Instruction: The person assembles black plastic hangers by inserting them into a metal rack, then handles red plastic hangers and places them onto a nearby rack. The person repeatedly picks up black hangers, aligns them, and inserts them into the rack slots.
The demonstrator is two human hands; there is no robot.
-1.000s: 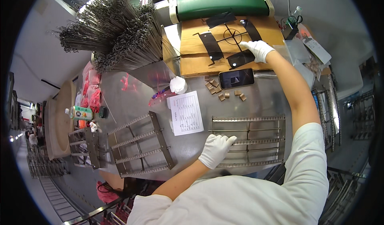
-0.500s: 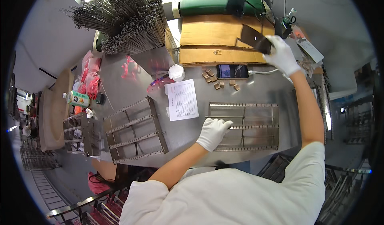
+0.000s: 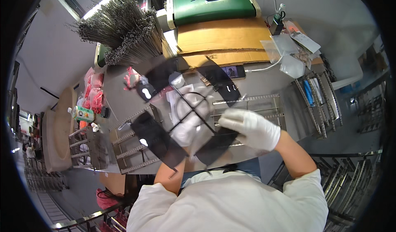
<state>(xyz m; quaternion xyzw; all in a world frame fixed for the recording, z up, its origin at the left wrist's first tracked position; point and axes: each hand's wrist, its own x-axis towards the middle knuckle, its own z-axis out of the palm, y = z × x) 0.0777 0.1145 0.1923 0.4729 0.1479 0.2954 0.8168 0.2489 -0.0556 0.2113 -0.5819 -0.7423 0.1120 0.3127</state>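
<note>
**One black frame (image 3: 192, 109) with four panels is held above the steel table (image 3: 295, 115)**

Head view: The frame has one ring and crossed bars, and its parts are somewhat blurred. Two hands are seen, both in white gloves. The right hand (image 3: 252, 129) grasps the lower right panel near its edge. The left hand (image 3: 189, 131) is seen through the frame, blurred; I cannot tell if it grips.

Three metal racks are on the table: one right rack (image 3: 268, 104) partly behind the right hand, one middle rack (image 3: 136, 162), and one small rack (image 3: 95, 147) at the left. There is one phone (image 3: 236, 72), and one bottle (image 3: 83, 114) lying on its side.

Among containers, one metal box (image 3: 146, 62) is full of many wire hooks (image 3: 134, 31), too dense for counting. Clear bags (image 3: 95, 95) contain pink things; their number is not clear.
</note>
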